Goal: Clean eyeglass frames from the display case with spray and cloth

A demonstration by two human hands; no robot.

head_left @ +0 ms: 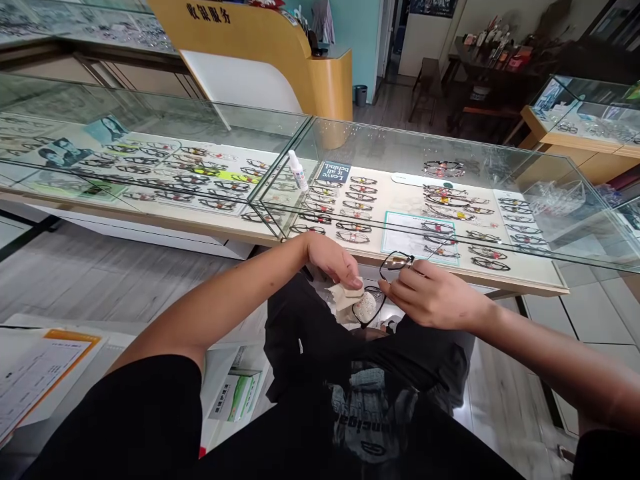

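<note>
My left hand [336,261] pinches a folded cream cloth [347,297] above my lap, its loose end hanging down. Close by on the right, my right hand [427,293] grips a pair of black-framed glasses [369,308]. One lens, wet or speckled with white foam or droplets, hangs near the cloth; the other lens shows above my fingers. Whether the cloth touches the lens cannot be made out. A white spray bottle [297,171] stands upright on the glass counter beyond my hands.
Glass display cases [360,133] with rows of glasses run across in front, their edge near my hands. Papers [45,373] lie at the left. A wooden counter [333,87], a bin [360,95] and a stool [427,80] stand farther back.
</note>
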